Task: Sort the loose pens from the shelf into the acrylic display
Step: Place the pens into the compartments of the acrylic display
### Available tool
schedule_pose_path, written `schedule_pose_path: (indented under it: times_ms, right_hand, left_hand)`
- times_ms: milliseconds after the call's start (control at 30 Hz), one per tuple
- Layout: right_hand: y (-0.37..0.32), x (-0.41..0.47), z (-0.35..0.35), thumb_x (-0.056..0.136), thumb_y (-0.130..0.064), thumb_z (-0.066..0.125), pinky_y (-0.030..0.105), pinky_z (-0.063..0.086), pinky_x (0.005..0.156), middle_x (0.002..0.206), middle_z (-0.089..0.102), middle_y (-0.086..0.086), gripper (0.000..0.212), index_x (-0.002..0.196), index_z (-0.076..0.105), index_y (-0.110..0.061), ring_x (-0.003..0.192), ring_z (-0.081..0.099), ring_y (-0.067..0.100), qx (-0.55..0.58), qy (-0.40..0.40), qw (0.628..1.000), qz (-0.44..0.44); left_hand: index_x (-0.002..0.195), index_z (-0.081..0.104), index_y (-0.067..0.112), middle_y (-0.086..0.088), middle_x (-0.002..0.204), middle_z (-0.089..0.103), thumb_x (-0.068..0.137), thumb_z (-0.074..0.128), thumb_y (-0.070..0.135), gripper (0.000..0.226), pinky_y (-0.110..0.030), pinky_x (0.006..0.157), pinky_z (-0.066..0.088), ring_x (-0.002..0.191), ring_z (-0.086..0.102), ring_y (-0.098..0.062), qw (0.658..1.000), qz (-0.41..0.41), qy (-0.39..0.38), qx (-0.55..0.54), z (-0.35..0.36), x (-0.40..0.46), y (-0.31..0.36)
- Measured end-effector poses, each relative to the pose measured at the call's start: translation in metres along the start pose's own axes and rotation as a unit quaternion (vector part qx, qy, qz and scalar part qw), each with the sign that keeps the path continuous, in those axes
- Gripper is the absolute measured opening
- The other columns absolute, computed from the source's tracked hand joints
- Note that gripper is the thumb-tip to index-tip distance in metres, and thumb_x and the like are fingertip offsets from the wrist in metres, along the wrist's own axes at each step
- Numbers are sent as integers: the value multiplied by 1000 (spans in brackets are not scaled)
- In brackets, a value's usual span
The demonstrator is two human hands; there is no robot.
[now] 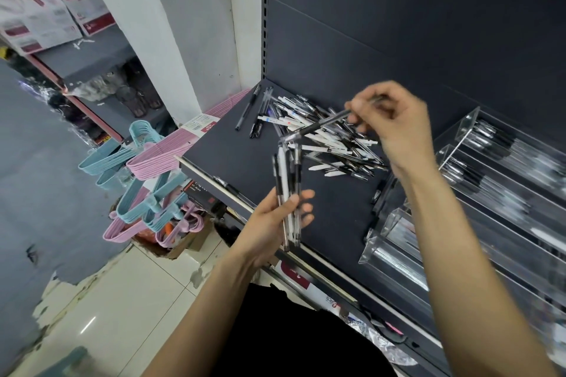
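Most of the job remains: my acrylic display (490,180) at the shelf's (232,159) right end holds some pens, while a loose pile (324,138) lies near the back edge. My left hand (275,223) grips a gathered bunch (288,193); my right hand (395,122) pinches one black pen (321,124). Hangers (144,162) hang clear off the left edge.

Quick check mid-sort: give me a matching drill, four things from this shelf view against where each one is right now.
Things:
1. bundle of pens
2. single black pen
3. pile of loose pens
4. acrylic display

Places:
A. lying on the dark shelf
B. pinched by the right hand
C. standing at the shelf's right side
D. gripped upright in the left hand

Pairs: 1-D, 2-B, 3-A, 4-C
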State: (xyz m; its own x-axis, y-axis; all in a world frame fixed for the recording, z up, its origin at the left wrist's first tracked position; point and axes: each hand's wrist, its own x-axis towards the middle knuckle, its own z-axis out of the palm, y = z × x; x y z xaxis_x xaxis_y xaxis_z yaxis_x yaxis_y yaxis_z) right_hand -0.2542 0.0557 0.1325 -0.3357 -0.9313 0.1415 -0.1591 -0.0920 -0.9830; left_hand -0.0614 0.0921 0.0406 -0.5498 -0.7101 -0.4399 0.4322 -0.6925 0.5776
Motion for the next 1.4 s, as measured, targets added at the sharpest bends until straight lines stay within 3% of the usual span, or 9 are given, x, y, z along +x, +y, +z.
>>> schedule_pose_path:
  times_ms: [133,300,533,700,800,933,1100,1200,1400]
  right_hand:
    - [21,-58,25,82,2,67,22,52,74,79,72,-1,13,82,61,-9,80,70,15,74,81,990,88]
    - [53,-105,57,83,-7,70,27,53,74,80,69,-3,13,81,61,-17,78,67,12,-71,114,989,59]
    - [63,-109,68,80,-12,73,22,46,66,77,63,-8,10,80,63,-13,71,57,4,-213,113,970,13]
    - [57,-117,64,79,-28,75,24,53,69,88,66,-4,34,104,53,-21,75,66,7,-98,32,973,208]
    - [51,-121,63,82,-15,72,26,55,61,76,71,10,39,113,49,-12,64,68,18,63,-4,948,313]
    - [46,-116,55,81,-3,70,23,55,62,72,69,11,34,109,53,-13,65,68,19,67,-19,955,288]
    - [48,-117,28,81,-4,71,20,53,73,74,72,-4,19,84,72,-23,69,66,8,-68,-110,963,238]
    - [48,-118,13,80,-5,71,17,51,73,74,70,-10,21,79,71,-26,71,63,6,-148,-93,966,192]
    - [42,-111,2,85,0,63,19,54,71,76,67,-2,11,88,67,-10,71,63,7,46,49,976,209]
  left_hand:
    - [105,53,2,-6,96,73,99,39,2,15,-35,80,58,79,70,-15,993,40,51,-100,8,8,4]
    - [121,44,5,-7,127,63,101,35,5,22,-39,92,53,109,65,-19,988,81,59,-115,21,15,3]
    - [109,44,7,-7,106,67,101,39,9,9,-40,84,54,97,65,-19,981,78,72,-161,22,21,-8]
    - [113,45,7,-4,89,53,99,43,11,15,-34,93,52,91,55,-19,973,109,84,-185,9,24,-2]
    - [112,45,5,-4,87,53,100,42,10,13,-28,85,54,80,58,-14,968,134,93,-191,9,26,1]
    - [102,48,7,0,85,57,100,40,7,9,-31,87,54,72,57,-9,959,166,98,-206,5,26,6]
    - [94,55,11,5,82,59,100,40,10,16,-30,90,51,74,60,-6,948,174,117,-240,-6,24,16]
    - [98,53,13,4,87,61,100,42,11,12,-32,86,52,76,63,-7,933,188,137,-275,-10,21,17]
    - [116,56,15,5,99,66,102,38,11,24,-33,89,55,92,66,-8,948,187,145,-211,-11,18,23]
